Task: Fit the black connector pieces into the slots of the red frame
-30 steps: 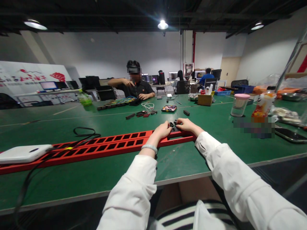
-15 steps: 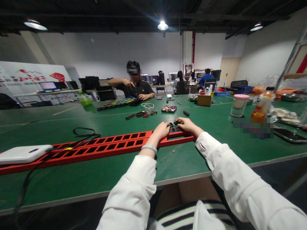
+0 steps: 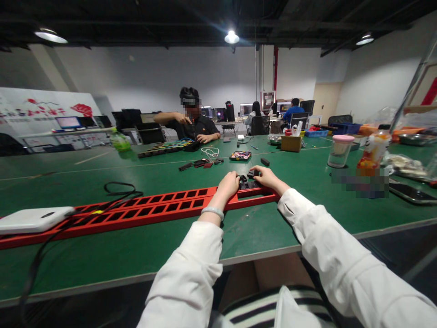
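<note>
A long red frame (image 3: 164,207) with rows of rectangular openings lies across the green table, and both hands are at its right end. My right hand (image 3: 268,178) pinches a small black block-like part (image 3: 252,174) just above the frame. Close beside it, the curled fingers of my left hand (image 3: 228,187) grip another small black part (image 3: 243,179); its far side and my fingertips are partly hidden. Beneath the hands, a black piece (image 3: 249,185) sits in the frame's end. The exact kind of these black parts is too small to tell.
A white power bank (image 3: 37,219) with a black cable (image 3: 124,191) rests on the frame's left end. Farther off are loose dark pieces (image 3: 201,163), a small tray (image 3: 240,156) and a black block (image 3: 265,161). A lidded cup (image 3: 340,152) stands right. Opposite sits a co-worker (image 3: 191,123).
The black part in my right hand has risen slightly and shows more of its side. My left hand has shifted a little to the left and away.
</note>
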{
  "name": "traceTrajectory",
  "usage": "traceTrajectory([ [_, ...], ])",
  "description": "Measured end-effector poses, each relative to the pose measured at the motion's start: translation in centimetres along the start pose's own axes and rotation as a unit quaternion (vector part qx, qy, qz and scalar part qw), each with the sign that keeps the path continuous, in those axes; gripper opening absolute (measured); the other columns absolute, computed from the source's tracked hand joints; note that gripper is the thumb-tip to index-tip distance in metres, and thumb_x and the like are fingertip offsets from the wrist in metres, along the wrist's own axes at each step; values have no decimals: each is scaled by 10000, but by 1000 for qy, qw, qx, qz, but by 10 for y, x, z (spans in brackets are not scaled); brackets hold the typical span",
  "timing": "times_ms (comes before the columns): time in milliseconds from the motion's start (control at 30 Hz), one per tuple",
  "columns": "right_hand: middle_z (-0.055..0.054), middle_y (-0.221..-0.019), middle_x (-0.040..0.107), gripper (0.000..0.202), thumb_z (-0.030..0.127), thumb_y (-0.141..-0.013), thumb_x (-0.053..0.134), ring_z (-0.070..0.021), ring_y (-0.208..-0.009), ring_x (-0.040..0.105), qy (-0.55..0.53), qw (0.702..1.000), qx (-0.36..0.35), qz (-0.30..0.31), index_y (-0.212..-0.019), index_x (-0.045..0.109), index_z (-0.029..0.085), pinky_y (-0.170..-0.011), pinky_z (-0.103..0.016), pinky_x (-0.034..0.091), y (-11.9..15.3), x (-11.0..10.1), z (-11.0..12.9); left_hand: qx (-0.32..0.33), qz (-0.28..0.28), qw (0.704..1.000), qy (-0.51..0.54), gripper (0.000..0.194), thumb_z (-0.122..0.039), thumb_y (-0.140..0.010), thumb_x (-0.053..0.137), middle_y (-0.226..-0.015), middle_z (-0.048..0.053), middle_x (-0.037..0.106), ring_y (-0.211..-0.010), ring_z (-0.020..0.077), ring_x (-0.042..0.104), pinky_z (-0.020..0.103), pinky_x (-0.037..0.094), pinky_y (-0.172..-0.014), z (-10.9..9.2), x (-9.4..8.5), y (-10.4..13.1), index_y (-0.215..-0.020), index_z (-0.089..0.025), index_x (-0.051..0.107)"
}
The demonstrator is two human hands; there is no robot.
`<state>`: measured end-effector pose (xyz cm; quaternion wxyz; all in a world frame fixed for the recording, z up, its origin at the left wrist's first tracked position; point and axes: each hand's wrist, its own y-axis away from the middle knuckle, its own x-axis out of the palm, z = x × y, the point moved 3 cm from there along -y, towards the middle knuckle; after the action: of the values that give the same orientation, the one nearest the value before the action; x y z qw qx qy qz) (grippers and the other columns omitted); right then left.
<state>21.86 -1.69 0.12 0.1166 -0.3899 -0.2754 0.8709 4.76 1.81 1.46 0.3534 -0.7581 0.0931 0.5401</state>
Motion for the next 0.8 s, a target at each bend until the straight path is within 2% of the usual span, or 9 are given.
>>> traceTrajectory([
  [100, -4, -781, 610, 378, 180, -606, 625, -121, -641, 522, 11, 1000, 21, -11, -980, 572, 184, -645, -245, 421, 1, -1, -2, -13, -14, 1000, 4, 217, -253, -872, 375, -940, 127, 590, -885, 214, 564, 294, 415, -768, 1, -1, 0, -965, -126, 523],
  [233, 18, -715, 560, 403, 223, -569, 659, -106, -597, 476, 13, 999, 31, -39, -955, 553, 177, -601, -227, 395, 1, -3, -3, -24, -26, 999, 15, 219, -232, -877, 359, -925, 133, 603, -868, 218, 575, 299, 422, -744, 1, -4, 1, -1015, -121, 488],
  [433, -3, -783, 546, 389, 172, -631, 596, -91, -581, 449, 14, 999, -18, -35, -1017, 559, 176, -611, -229, 399, 7, -7, 6, -29, -50, 997, 45, 253, -155, -865, 334, -990, 132, 586, -962, 199, 547, 295, 398, -834, -1, -10, 3, -1067, -123, 483],
  [500, -19, -841, 533, 424, 155, -644, 580, -84, -580, 450, 7, 999, -41, -34, -1067, 554, 180, -618, -232, 414, 12, -11, 12, -29, -60, 994, 88, 253, -137, -847, 349, -1003, 117, 581, -990, 196, 531, 300, 382, -872, -1, -13, 3, -1043, -143, 509],
  [567, -35, -895, 513, 447, 159, -662, 572, -81, -592, 461, -7, 997, -60, -41, -1107, 545, 188, -621, -233, 431, 18, -15, 17, -68, -57, 974, 206, 228, -130, -825, 374, -996, 90, 584, -978, 185, 536, 301, 386, -879, 1, -14, 1, -980, -168, 537],
  [667, -50, -943, 506, 476, 209, -689, 576, -88, -612, 480, -23, 996, -61, -66, -1161, 521, 201, -599, -234, 446, 26, -22, 23, -159, -26, 910, 382, 217, -127, -812, 364, -916, 64, 598, -802, 140, 592, 278, 465, -745, 3, -10, -2, -972, -171, 503],
  [733, -46, -905, 532, 506, 261, -690, 596, -95, -603, 484, -17, 995, -51, -79, -1184, 509, 193, -580, -237, 443, 30, -26, 24, -185, -9, 885, 428, 220, -134, -816, 347, -859, 56, 599, -673, 106, 597, 240, 486, -631, 1, -10, -3, -1008, -160, 451],
  [800, -37, -838, 565, 527, 310, -685, 614, -101, -588, 486, -5, 996, -43, -78, -1185, 511, 176, -572, -240, 435, 34, -28, 26, -187, 2, 875, 447, 209, -138, -818, 337, -841, 53, 596, -625, 84, 592, 211, 484, -587, -3, -13, -3, -1010, -154, 419],
])
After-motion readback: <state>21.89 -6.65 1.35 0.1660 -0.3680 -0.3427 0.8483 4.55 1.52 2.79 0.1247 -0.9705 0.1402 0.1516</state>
